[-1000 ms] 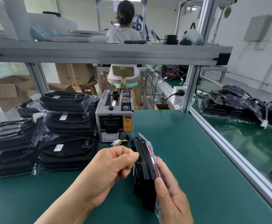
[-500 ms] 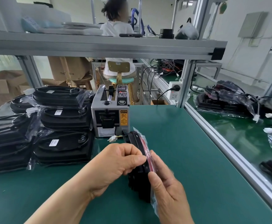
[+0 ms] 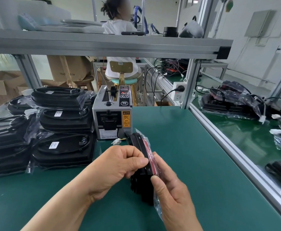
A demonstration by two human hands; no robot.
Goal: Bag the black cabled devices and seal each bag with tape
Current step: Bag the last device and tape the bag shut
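A black cabled device [image 3: 140,184] stands on edge on the green mat, inside a clear plastic bag [image 3: 157,203] with a red part showing along its right face. My left hand [image 3: 116,165] pinches the top edge of the device and bag with thumb and curled fingers. My right hand [image 3: 171,194] grips the bagged device from the right, thumb on its near edge. The device's white connector [image 3: 116,141] lies just in front of the grey tape dispenser [image 3: 112,114]. Whether tape is between my fingers is hidden.
Stacks of bagged black devices [image 3: 64,130] fill the mat's left side, right beside the dispenser. An aluminium rail [image 3: 233,142] bounds the mat on the right; more bagged devices [image 3: 231,100] lie beyond it. A person sits with their back to me behind the frame.
My left thumb has slid further right across the device's top edge and the hands have closed in. The camera view has tilted slightly.
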